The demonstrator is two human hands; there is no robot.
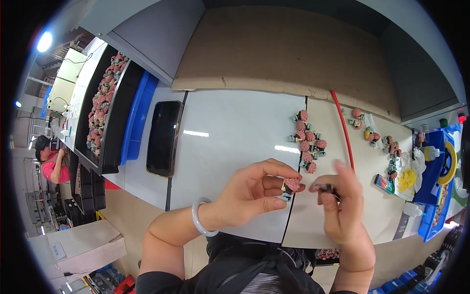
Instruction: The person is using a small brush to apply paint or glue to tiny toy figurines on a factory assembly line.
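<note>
My left hand [247,193], a pale bangle [197,218] on its wrist, pinches a small figurine [292,184] with a bumpy pink top and a dark and pale-green lower part. Just to its right is my right hand [342,208], curled and partly smeared by motion. A small dark thing [328,188] is held in its fingers, its kind unclear; it does not touch the figurine. Beyond both hands, a cluster of similar pink-topped figurines [307,142] lies on the white table [235,127].
A black phone [164,138] lies at left, beside a blue tray [138,117] and a black bin of figurines [102,108]. A red strip [343,130] crosses the right side, with more figurines [374,136] beyond. Blue containers [431,191] stand far right. At left sits another person [51,164].
</note>
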